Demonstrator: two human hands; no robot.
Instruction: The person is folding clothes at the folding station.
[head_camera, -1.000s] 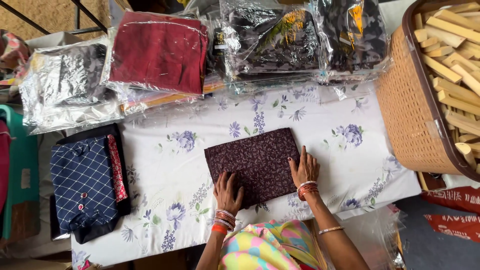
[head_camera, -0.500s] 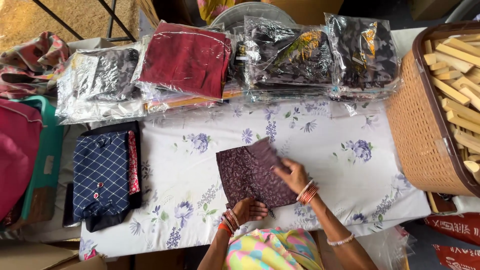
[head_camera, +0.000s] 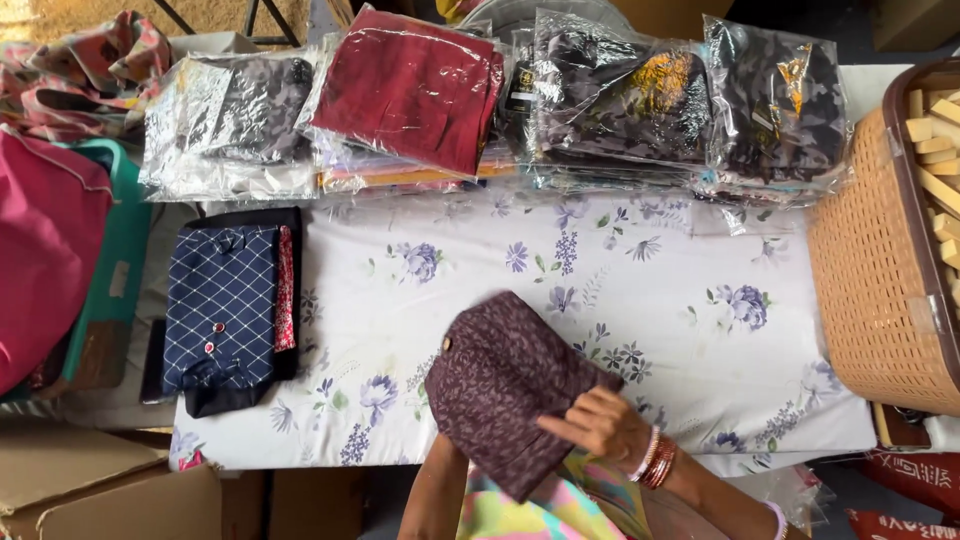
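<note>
Head view: right hand (head_camera: 600, 425) pinches the folded maroon print garment (head_camera: 505, 385), lifted off the floral sheet (head_camera: 680, 300) at the near edge. Left hand is hidden under the cloth; grip can't be told. Best to keep the folds squared and support from below so it doesn't flop open. Wicker basket (head_camera: 870, 290) at right holds pale wooden blocks (head_camera: 935, 165); clear bags hold packed garments (head_camera: 410, 85).

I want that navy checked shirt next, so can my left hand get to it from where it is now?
Probably not at once: the left hand is hidden under the folded maroon garment, though bare floral sheet lies between it and the navy shirt.
</note>
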